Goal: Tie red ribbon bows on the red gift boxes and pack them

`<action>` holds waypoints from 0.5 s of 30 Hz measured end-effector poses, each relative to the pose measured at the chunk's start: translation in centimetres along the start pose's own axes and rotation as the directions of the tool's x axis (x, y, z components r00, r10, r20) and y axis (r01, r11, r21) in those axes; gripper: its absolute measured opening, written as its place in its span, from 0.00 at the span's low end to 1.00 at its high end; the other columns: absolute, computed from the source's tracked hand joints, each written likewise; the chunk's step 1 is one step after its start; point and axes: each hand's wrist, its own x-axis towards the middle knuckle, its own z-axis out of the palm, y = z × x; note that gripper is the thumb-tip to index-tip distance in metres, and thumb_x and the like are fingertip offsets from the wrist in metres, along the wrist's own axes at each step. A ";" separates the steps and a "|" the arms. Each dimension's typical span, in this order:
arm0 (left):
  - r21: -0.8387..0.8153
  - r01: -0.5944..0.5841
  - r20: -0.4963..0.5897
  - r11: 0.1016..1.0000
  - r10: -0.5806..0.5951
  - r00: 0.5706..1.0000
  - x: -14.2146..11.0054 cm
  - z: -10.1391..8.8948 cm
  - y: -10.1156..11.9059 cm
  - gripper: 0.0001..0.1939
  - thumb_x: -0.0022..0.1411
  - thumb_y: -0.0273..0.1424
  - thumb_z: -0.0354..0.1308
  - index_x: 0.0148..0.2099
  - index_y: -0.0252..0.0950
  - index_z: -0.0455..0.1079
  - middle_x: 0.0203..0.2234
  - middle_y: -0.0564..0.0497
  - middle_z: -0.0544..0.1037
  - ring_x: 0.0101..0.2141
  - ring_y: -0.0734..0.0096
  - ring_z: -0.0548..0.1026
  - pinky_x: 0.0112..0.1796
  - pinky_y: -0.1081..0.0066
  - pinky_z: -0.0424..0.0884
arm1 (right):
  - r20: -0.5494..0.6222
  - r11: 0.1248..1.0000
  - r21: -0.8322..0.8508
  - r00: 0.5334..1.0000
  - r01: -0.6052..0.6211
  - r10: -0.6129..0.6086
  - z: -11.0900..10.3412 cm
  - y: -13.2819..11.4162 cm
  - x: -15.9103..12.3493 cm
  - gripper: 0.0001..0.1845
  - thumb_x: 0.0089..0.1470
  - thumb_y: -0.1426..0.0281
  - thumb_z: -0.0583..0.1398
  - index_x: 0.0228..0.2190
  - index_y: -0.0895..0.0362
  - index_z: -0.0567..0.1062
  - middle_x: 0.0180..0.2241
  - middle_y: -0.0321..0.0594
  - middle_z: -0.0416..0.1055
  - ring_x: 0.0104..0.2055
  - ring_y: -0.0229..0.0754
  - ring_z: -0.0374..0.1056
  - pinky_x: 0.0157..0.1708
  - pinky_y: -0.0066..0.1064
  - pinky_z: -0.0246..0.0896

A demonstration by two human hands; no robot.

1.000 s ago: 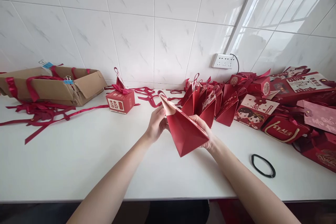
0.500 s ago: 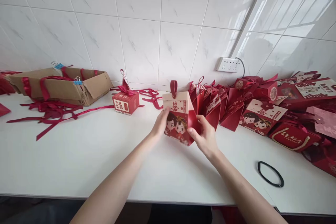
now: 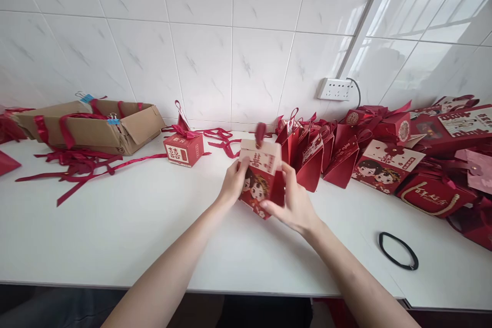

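Note:
Between my two hands is a red and cream gift box (image 3: pixel 257 184) with two cartoon faces, a printed character and a ribbon loop (image 3: pixel 260 134) on top, the loop blurred. My left hand (image 3: pixel 233 182) grips its left edge, the thumb on the front face. On the other side my right hand (image 3: pixel 292 200) holds the red side panel, thumb at the lower front corner. The box is slightly tilted, close over the white table (image 3: pixel 154 246). Just behind my right hand, several red folded gift boxes (image 3: pixel 309 164) stand in a row.
A small red box with a bow (image 3: pixel 184 148) stands left of centre. Farther left, a cardboard box (image 3: pixel 96 128) has red ribbons (image 3: pixel 82 161) draped over and before it. More gift boxes (image 3: pixel 388 166) crowd the right. A black loop (image 3: pixel 398 251) lies front right; a power strip (image 3: pixel 337 89) is on the wall.
The gift box has turned a little between my hands, and its ribbon loop has swung. My right hand has shifted slightly left along with it. The view has moved slightly.

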 end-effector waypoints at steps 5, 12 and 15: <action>-0.062 0.340 0.095 0.938 -0.334 0.938 1.3 -1.2 0.3 0.33 0.59 0.57 0.43 0.40 0.32 0.71 0.30 0.42 0.78 0.27 0.62 0.77 0.26 0.70 0.69 | 0.104 0.719 0.479 0.846 -0.503 0.522 -1.7 0.9 1.9 0.22 0.52 0.56 0.56 0.44 0.56 0.65 0.43 0.47 0.74 0.44 0.50 0.72 0.42 0.41 0.70; 0.002 0.343 -0.111 0.939 -0.340 0.934 1.6 -1.4 -0.5 0.12 0.56 0.35 0.51 0.36 0.31 0.68 0.25 0.45 0.77 0.18 0.71 0.73 0.19 0.76 0.64 | 0.413 0.349 0.695 0.747 -0.628 0.521 -3.5 2.2 0.8 0.20 0.57 0.54 0.45 0.31 0.53 0.69 0.31 0.41 0.74 0.32 0.38 0.71 0.21 0.24 0.64; 0.060 0.315 -0.094 0.947 -0.309 0.947 1.4 -1.3 -0.8 0.11 0.52 0.34 0.53 0.36 0.31 0.68 0.25 0.46 0.77 0.19 0.70 0.74 0.20 0.75 0.66 | 0.285 0.498 0.672 0.813 -0.547 0.509 -4.1 2.2 -1.0 0.21 0.53 0.49 0.48 0.26 0.52 0.68 0.28 0.41 0.75 0.35 0.44 0.73 0.27 0.30 0.69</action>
